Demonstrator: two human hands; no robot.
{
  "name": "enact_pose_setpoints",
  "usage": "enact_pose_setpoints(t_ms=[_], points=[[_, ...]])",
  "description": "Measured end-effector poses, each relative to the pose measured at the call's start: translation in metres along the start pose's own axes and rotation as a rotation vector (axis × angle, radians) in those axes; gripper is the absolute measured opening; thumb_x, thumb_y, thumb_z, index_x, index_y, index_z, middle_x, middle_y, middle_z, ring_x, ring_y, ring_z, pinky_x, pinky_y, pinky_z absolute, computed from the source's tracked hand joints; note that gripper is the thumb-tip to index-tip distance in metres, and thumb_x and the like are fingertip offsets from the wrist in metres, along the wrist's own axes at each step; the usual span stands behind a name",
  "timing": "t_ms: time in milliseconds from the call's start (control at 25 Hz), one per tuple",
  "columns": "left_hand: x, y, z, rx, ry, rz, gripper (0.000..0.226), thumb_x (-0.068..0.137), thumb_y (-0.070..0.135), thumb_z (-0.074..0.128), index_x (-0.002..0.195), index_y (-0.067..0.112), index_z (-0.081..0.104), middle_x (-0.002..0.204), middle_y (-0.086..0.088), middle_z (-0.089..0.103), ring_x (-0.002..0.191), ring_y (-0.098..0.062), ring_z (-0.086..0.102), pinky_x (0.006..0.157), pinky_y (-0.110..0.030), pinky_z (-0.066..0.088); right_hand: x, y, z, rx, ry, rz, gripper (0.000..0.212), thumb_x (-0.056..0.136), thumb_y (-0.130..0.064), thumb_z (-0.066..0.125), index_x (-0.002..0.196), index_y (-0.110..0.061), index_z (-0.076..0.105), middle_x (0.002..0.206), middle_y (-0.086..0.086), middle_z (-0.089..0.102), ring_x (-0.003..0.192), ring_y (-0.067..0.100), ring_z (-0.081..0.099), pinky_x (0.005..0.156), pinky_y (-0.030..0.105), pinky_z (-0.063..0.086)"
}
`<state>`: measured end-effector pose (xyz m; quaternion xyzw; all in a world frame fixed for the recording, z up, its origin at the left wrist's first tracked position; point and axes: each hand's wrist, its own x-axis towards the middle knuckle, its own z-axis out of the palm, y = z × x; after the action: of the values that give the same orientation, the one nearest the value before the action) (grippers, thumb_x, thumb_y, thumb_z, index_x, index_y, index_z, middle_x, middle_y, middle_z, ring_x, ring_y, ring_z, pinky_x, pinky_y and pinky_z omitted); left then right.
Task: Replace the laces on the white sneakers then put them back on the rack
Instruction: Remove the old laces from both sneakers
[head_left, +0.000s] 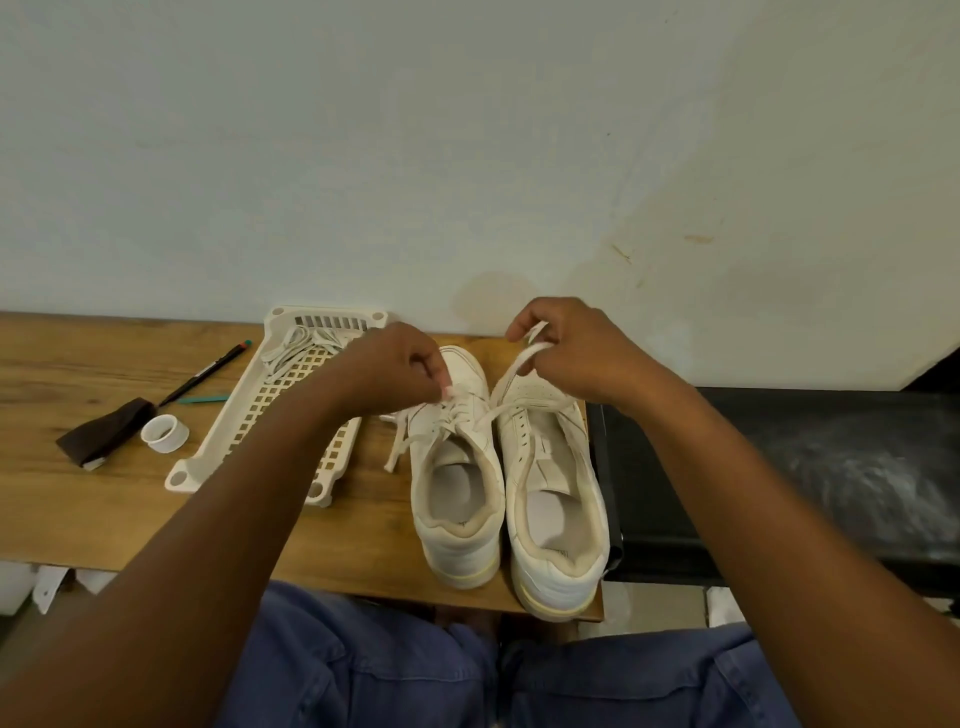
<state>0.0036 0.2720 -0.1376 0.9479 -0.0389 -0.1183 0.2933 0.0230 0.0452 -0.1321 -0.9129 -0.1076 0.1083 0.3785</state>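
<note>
from the head view, the lace (511, 371) could slip out of an eyelet if the right hand (569, 356) yanks too hard, since it's pinching that end up high while the left hand (400, 371) seems curled on lacing over the left sneaker (457, 499), both sneakers on the wooden table (104, 499).

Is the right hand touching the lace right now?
Touching. The head view shows the right hand pinching the lace, which runs taut from its fingers down to the left sneaker.
</note>
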Motion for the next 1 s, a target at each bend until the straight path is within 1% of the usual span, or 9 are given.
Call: enact_pose_setpoints(t_ms=[80,120,240,320,400,480,600,840,1000], points=[[0.0,-0.012,-0.006,0.177,0.166,-0.272,0.007,0.082,0.016,0.072,0.088,0.019,0.074,0.092,-0.002,0.074,0.085,-0.02,0.067,0.076,-0.036,0.058,-0.001,0.003,0.006,-0.3,-0.033,0.027,0.042,0.086,-0.004,0.058,0.117,-0.033,0.062,0.122,-0.005,0.065,0.112,0.021,0.062,0.1,0.045,0.048],[-0.001,-0.016,-0.008,0.261,0.191,-0.338,0.019,0.08,0.019,0.072,0.1,0.021,0.071,0.102,-0.004,0.071,0.091,-0.022,0.067,0.081,-0.04,0.059,-0.002,0.001,0.009,-0.423,-0.04,0.023,0.045,0.086,-0.008,0.059,0.123,-0.034,0.06,0.127,-0.005,0.061,0.119,0.022,0.057,0.104,0.045,0.042],[-0.004,-0.009,-0.009,0.105,0.026,-0.21,0.029,0.082,0.024,0.08,0.107,0.022,0.066,0.104,0.0,0.066,0.091,-0.017,0.064,0.076,-0.033,0.056,-0.007,-0.012,0.014,-0.394,-0.041,-0.113,0.04,0.084,-0.023,0.067,0.12,-0.037,0.061,0.12,-0.01,0.061,0.113,0.016,0.055,0.103,0.044,0.04],[-0.011,0.006,-0.007,-0.05,-0.218,-0.131,0.027,0.082,0.03,0.084,0.102,0.018,0.07,0.091,0.001,0.07,0.082,-0.013,0.066,0.067,-0.026,0.055,-0.011,-0.02,0.017,-0.272,-0.086,-0.192,0.023,0.082,-0.032,0.074,0.103,-0.034,0.065,0.098,-0.015,0.065,0.092,0.009,0.061,0.09,0.038,0.05],[-0.015,0.013,-0.004,-0.055,-0.355,-0.126,0.031,0.079,0.031,0.087,0.101,0.019,0.069,0.09,-0.002,0.073,0.079,-0.013,0.069,0.064,-0.024,0.057,-0.016,-0.026,0.022,-0.319,-0.158,-0.22,0.018,0.081,-0.041,0.076,0.089,-0.029,0.066,0.085,-0.013,0.064,0.081,0.009,0.06,0.072,0.031,0.05],[-0.014,0.011,-0.003,-0.034,-0.355,-0.144,0.03,0.079,0.024,0.087,0.098,0.017,0.066,0.089,-0.003,0.073,0.076,-0.013,0.072,0.064,-0.025,0.059,-0.022,-0.03,0.029,-0.448,-0.162,-0.248,0.024,0.079,-0.048,0.075,0.08,-0.027,0.064,0.081,-0.01,0.063,0.078,0.01,0.059,0.063,0.028,0.045],[-0.015,0.011,-0.003,-0.056,-0.356,-0.163,0.022,0.082,0.016,0.084,0.091,0.014,0.064,0.079,-0.002,0.072,0.071,-0.015,0.073,0.066,-0.029,0.062,-0.027,-0.035,0.035,-0.585,-0.126,-0.275,0.033,0.079,-0.057,0.07,0.078,-0.026,0.059,0.08,-0.006,0.061,0.078,0.016,0.06,0.062,0.029,0.046],[-0.014,0.014,-0.002,-0.103,-0.338,-0.212,0.019,0.083,0.008,0.081,0.087,0.009,0.063,0.079,-0.01,0.074,0.071,-0.022,0.075,0.074,-0.041,0.065,-0.03,-0.036,0.042,-0.546,-0.13,-0.213,0.035,0.083,-0.05,0.073,0.101,-0.026,0.054,0.096,0.0,0.062,0.089,0.023,0.061,0.066,0.034,0.046],[-0.011,0.014,0.0,-0.091,-0.343,-0.238,0.014,0.087,0.004,0.075,0.092,0.008,0.062,0.082,-0.011,0.072,0.065,-0.02,0.073,0.07,-0.038,0.065,-0.028,-0.037,0.04,-0.43,-0.17,-0.097,0.044,0.087,-0.037,0.07,0.122,-0.022,0.049,0.102,0.001,0.061,0.094,0.022,0.061,0.071,0.036,0.052]])
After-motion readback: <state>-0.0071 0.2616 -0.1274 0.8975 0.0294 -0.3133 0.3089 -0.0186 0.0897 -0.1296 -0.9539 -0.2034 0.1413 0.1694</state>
